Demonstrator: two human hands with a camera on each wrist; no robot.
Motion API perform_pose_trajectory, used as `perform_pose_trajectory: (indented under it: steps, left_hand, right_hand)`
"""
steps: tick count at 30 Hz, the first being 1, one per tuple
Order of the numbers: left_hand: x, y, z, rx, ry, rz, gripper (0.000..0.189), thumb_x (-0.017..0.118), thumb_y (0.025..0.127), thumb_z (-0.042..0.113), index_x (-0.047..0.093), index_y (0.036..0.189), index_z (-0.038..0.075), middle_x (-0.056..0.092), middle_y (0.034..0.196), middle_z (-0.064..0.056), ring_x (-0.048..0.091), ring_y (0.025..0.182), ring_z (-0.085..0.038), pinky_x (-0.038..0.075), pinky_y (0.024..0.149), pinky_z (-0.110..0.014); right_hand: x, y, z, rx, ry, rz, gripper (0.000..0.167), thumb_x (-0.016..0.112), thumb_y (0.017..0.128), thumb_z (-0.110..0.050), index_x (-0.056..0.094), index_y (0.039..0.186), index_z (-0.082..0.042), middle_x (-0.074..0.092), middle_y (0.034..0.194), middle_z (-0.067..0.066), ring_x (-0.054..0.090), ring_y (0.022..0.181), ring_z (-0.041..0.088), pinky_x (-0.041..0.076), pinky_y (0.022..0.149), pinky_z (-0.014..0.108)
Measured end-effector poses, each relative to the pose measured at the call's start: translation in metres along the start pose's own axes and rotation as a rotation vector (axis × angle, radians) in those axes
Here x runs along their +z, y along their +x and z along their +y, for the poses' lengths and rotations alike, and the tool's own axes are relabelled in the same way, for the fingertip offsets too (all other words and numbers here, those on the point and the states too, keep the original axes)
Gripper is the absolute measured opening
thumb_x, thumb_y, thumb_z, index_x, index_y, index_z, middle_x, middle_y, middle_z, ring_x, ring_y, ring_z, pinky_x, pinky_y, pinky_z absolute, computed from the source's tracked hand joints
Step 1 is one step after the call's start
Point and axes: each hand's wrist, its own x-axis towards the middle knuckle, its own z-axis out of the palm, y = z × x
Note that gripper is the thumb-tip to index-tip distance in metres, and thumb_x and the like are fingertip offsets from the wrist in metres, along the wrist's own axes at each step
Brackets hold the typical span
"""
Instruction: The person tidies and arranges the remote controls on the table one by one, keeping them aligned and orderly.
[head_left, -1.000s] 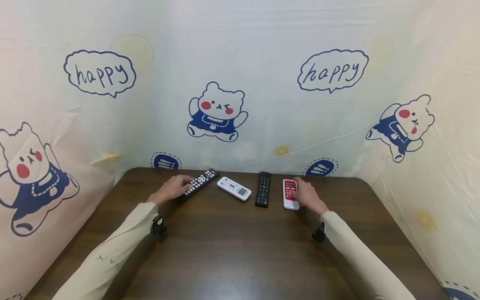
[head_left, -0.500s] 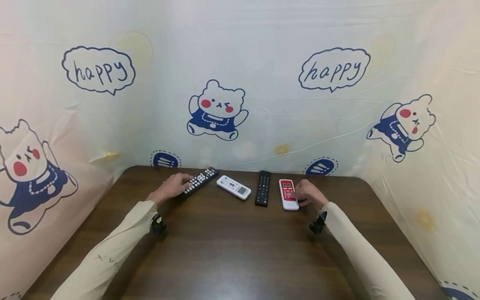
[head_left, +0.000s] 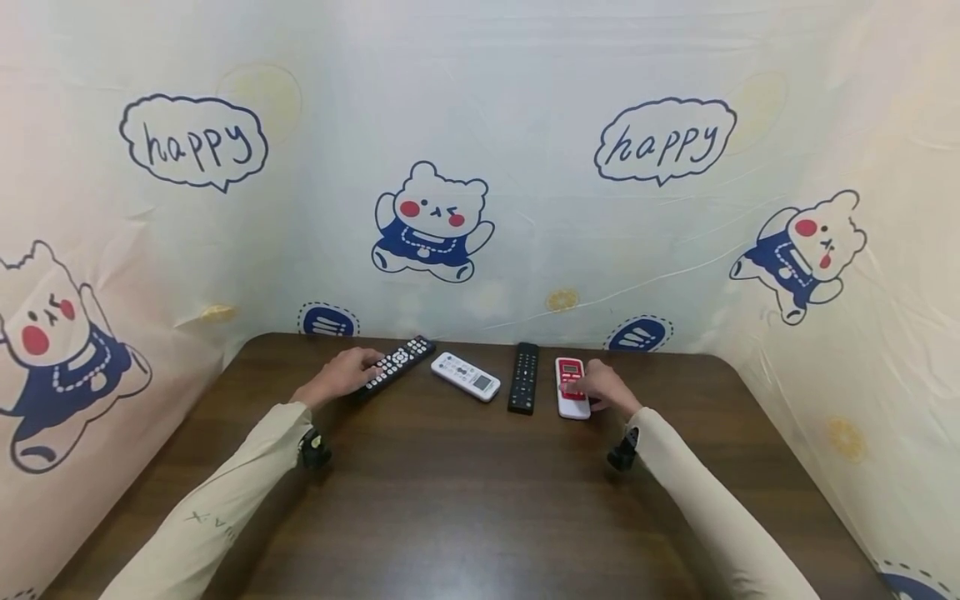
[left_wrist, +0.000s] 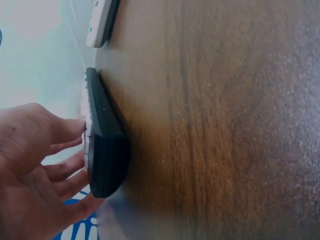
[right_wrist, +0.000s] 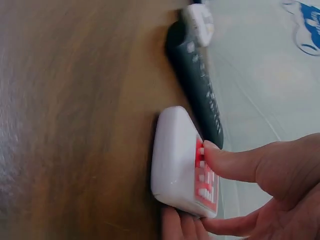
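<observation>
Four remotes lie in a row at the back of the table. My left hand (head_left: 341,375) holds the leftmost, a black remote (head_left: 408,355) with white buttons. In the left wrist view the thumb presses on its buttons, and the other fingers are along its far side. My right hand (head_left: 607,387) grips a white remote with a red face (head_left: 573,409) at the right end. The right wrist view shows the thumb on its red keypad and fingertips curled at its side and underside. Between the hands are a white remote (head_left: 465,377) with a small display and a slim black remote (head_left: 523,379).
The dark wooden table (head_left: 450,508) stretches toward me in front of the remotes. A pale curtain (head_left: 525,125) printed with bears stands right behind its back edge and along both sides.
My right hand has shifted its fingers from the top of the red-and-white remote to its side. That remote has slid slightly left toward the slim black one. The left hand stays put.
</observation>
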Motion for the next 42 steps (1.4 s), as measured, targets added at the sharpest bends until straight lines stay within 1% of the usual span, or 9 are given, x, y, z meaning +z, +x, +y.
perform_pose_trajectory:
  steps: [3,7,11,14,18,24,32,35,42]
  left_hand:
    - [0.0,0.0,0.0,-0.019,-0.016,-0.017,0.043,0.058,0.107,0.011,0.053,0.145,-0.008,0.059,0.141,-0.032,0.06,0.125,-0.041,0.052,0.106,-0.059]
    - [-0.004,-0.001,0.0,-0.022,-0.04,-0.042,0.045,0.058,0.107,0.011,0.051,0.146,-0.01,0.056,0.144,-0.033,0.058,0.125,-0.042,0.05,0.109,-0.06]
    - [-0.007,0.001,0.001,-0.009,-0.046,-0.061,0.045,0.058,0.107,0.01,0.051,0.146,-0.011,0.056,0.143,-0.034,0.059,0.123,-0.042,0.05,0.109,-0.059]
    - [-0.008,0.003,0.002,-0.014,-0.039,-0.068,0.045,0.059,0.107,0.011,0.051,0.147,-0.01,0.056,0.143,-0.033,0.059,0.122,-0.041,0.051,0.108,-0.059]
    - [-0.008,0.005,0.003,-0.033,-0.028,-0.071,0.045,0.059,0.106,0.012,0.052,0.147,-0.007,0.057,0.143,-0.032,0.059,0.122,-0.04,0.051,0.108,-0.059]
    - [-0.009,0.004,0.004,-0.018,-0.023,-0.075,0.046,0.06,0.106,0.013,0.052,0.147,-0.006,0.056,0.144,-0.032,0.057,0.128,-0.043,0.05,0.108,-0.06]
    - [-0.014,0.006,0.001,0.053,-0.09,-0.069,0.05,0.065,0.102,0.008,0.051,0.148,-0.007,0.057,0.142,-0.033,0.055,0.131,-0.048,0.05,0.108,-0.061]
    - [-0.016,0.007,-0.002,0.024,-0.139,-0.085,0.055,0.067,0.101,0.01,0.049,0.15,-0.005,0.056,0.143,-0.033,0.055,0.131,-0.048,0.05,0.108,-0.061]
    - [-0.02,0.012,-0.003,-0.127,-0.256,-0.123,0.054,0.061,0.106,0.02,0.046,0.153,-0.002,0.054,0.147,-0.031,0.055,0.133,-0.047,0.053,0.105,-0.062]
  right_hand:
    - [0.001,0.004,-0.001,0.008,-0.043,0.002,0.034,0.078,0.095,-0.02,0.054,0.103,0.002,0.057,0.095,0.012,0.06,0.087,0.024,0.065,0.074,0.038]
    - [-0.003,0.008,0.0,0.0,-0.002,-0.045,0.031,0.077,0.096,-0.017,0.049,0.09,-0.004,0.05,0.083,0.006,0.053,0.074,0.019,0.06,0.069,0.031]
    - [-0.01,0.008,0.003,-0.018,0.064,-0.103,0.024,0.07,0.1,-0.012,0.052,0.108,0.002,0.06,0.102,0.016,0.063,0.092,0.029,0.064,0.084,0.042]
    - [-0.014,0.007,0.004,-0.027,0.084,-0.139,0.034,0.066,0.103,-0.014,0.052,0.124,0.008,0.061,0.117,0.025,0.065,0.105,0.036,0.064,0.091,0.048]
    - [-0.018,0.005,0.007,-0.019,0.127,-0.168,0.042,0.061,0.106,-0.016,0.049,0.136,0.011,0.061,0.119,0.024,0.066,0.105,0.033,0.064,0.09,0.046]
    - [-0.022,-0.001,0.013,-0.03,0.227,-0.221,0.048,0.062,0.104,-0.014,0.044,0.142,0.011,0.065,0.113,0.019,0.066,0.093,0.024,0.064,0.08,0.038]
    - [-0.02,-0.018,0.018,-0.047,0.451,-0.342,0.044,0.064,0.102,-0.011,0.041,0.137,0.004,0.063,0.114,0.018,0.068,0.095,0.025,0.065,0.077,0.035]
    - [-0.016,-0.025,0.019,-0.056,0.461,-0.375,0.043,0.063,0.103,-0.011,0.041,0.137,0.003,0.064,0.115,0.018,0.069,0.096,0.025,0.066,0.079,0.036]
    - [-0.003,-0.034,0.021,-0.061,0.441,-0.437,0.043,0.063,0.104,-0.014,0.043,0.137,0.002,0.064,0.12,0.021,0.069,0.099,0.026,0.066,0.081,0.038]
